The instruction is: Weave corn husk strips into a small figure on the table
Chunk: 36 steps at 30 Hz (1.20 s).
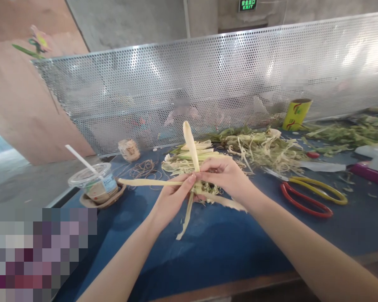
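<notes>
Both hands meet over the blue table, pinching pale strips of what looks like dried corn husk. My left hand (176, 196) is closed at the crossing point of the husk strips (190, 144). My right hand (225, 176) is closed on the same crossing from the other side, its fingers touching the left ones. One strip points up and away, one out to the left, one down towards me and one to the right under my right wrist. The knot or fold between the fingertips is mostly hidden. Just behind the hands lies a pile of flat husks (179, 161).
A lidded cup with a straw (96, 184) sits in a shallow dish at left, near a ball of twine (129, 150). Scissors with red and yellow handles (305, 205), a purple-handled tool (370, 173), shredded husks (267, 149) and a yellow tube (297, 114) are right. Behind stands a perforated metal screen (189, 75).
</notes>
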Each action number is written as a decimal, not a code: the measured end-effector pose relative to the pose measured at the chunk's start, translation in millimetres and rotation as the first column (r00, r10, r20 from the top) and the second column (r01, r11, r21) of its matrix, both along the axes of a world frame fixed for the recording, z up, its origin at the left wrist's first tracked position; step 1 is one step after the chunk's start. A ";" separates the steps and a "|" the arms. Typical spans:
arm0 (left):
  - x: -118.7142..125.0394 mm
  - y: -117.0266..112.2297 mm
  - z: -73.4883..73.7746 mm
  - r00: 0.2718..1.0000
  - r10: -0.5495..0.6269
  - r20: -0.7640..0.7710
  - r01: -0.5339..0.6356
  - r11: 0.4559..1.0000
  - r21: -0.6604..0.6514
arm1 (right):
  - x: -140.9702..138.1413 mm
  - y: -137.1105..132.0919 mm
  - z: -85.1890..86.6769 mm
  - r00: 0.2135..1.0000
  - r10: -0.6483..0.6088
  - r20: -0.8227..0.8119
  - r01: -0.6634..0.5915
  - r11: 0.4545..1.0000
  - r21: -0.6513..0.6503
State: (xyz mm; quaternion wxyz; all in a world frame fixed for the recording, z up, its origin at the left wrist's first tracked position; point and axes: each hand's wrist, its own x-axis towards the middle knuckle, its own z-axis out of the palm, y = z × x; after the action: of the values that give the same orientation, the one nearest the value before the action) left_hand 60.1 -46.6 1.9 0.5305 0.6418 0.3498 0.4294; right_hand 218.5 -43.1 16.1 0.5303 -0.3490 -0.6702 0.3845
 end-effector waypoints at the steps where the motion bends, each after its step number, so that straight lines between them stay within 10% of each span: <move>1: 0.3 -0.1 0.2 1.000 -0.009 -0.016 0.009 1.000 0.001 | 0.0 -0.8 0.1 0.999 0.004 -0.047 -0.006 1.000 -0.025; 8: -1.4 -3.6 2.7 0.988 -0.065 -0.140 0.079 0.992 0.098 | 2.4 0.5 2.1 0.985 -0.079 -0.154 0.086 0.996 0.035; 17: -4.6 -0.5 6.8 0.989 0.083 -0.126 -0.068 0.991 0.114 | 12.5 -4.9 8.5 0.886 0.353 0.303 -0.281 0.925 -0.255; 23: -6.4 -0.8 9.3 0.984 0.053 -0.169 -0.032 0.991 0.127 | 27.7 -5.7 16.3 0.826 0.344 0.446 -0.308 0.939 -0.153; 36: -8.8 4.4 2.2 0.993 -0.027 0.119 0.031 0.999 -0.039 | 27.2 1.1 8.0 0.811 0.458 0.365 -0.358 0.881 -0.311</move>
State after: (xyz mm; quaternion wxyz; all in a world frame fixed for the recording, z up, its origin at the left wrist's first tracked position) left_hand 51.3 -42.2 4.1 0.5693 0.6094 0.3169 0.4518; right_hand 245.6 -42.0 24.1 0.2311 -0.3299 -0.7807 0.4778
